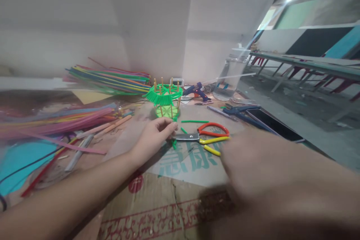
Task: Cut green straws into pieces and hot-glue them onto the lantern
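My left hand (159, 133) has its thumb and fingers pinched together, with bits of green pipe cleaner (174, 144) showing above and below the fingertips. Beside them is the blade end of a pair of scissors (191, 137) with one red and one yellow handle. My right hand (264, 165) is smeared by motion and covers part of the yellow handle; whether it grips the handle is unclear. Just beyond my left hand stands a green form (165, 97) of upright wooden sticks, with a round green base and a fringed green band. Short green pieces (194, 121) lie near the scissors.
Bundles of coloured pipe cleaners (112, 78) lie at back left, more (84, 120) at left. A glue gun (198, 90) and clear container (229, 75) are behind. A phone (274, 123) and blue-handled tool (242, 111) lie right. White panels (152, 26) rise at the back.
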Tool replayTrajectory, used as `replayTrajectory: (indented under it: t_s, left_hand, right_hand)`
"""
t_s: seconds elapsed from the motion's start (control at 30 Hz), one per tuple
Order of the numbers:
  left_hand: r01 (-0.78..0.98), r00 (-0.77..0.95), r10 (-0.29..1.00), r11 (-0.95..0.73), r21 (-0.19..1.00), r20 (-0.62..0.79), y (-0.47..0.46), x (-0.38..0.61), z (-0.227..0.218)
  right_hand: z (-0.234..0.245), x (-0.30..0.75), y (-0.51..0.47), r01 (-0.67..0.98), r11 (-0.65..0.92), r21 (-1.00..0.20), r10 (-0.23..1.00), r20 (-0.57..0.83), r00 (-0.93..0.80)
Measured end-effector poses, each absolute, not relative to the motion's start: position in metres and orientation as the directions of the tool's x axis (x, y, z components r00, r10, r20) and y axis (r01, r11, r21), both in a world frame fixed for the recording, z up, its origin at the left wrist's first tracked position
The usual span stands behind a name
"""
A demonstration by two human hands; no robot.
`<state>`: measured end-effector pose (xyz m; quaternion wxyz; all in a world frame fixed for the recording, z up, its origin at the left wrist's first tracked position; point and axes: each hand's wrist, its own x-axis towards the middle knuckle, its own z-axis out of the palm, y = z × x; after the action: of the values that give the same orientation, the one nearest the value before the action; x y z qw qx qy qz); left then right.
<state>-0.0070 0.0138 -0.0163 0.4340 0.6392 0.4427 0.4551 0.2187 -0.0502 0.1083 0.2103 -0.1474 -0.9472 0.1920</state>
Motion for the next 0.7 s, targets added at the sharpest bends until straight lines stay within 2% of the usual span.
replayTrajectory:
  t_s: [0.07,0.1,0.17,0.2,0.27,0.43,0.57,0.7]
  left_hand:
    - [0.164,0.200,0.960,-0.232,0.959,0.198,0.014,-0.007,-0.015]
    - [0.160,0.202,0.961,-0.224,0.961,0.191,0.014,-0.006,-0.015]
    - [0.149,0.195,0.965,-0.205,0.967,0.174,0.014,-0.006,-0.014]
    - [0.143,0.191,0.967,-0.197,0.970,0.168,0.014,-0.006,-0.015]
    - [0.130,0.191,0.968,-0.189,0.973,0.163,0.014,-0.005,-0.015]
    - [0.150,0.185,0.968,-0.201,0.968,0.172,0.014,-0.004,-0.011]
    - [0.174,0.165,0.974,-0.187,0.967,0.158,0.012,-0.003,-0.007]
    - [0.187,0.166,0.972,-0.196,0.963,0.165,0.012,-0.003,-0.008]
  right_hand:
    - [0.095,0.215,-0.022,0.293,0.892,-0.344,0.391,0.263,-0.882]
    - [0.087,0.214,-0.005,0.383,0.885,-0.264,0.441,0.213,-0.872]
    - [0.070,0.216,0.029,0.600,0.798,-0.046,0.600,0.143,-0.787]
    - [0.062,0.218,0.044,0.659,0.752,0.035,0.651,0.116,-0.750]
    - [0.048,0.221,0.064,0.730,0.674,0.112,0.722,0.106,-0.684]
    - [0.023,0.219,0.067,0.736,0.656,0.167,0.738,0.064,-0.672]
    - [0.012,0.213,0.062,0.756,0.611,0.235,0.755,0.116,-0.646]
    - [0.010,0.213,0.063,0.751,0.616,0.237,0.749,0.118,-0.652]
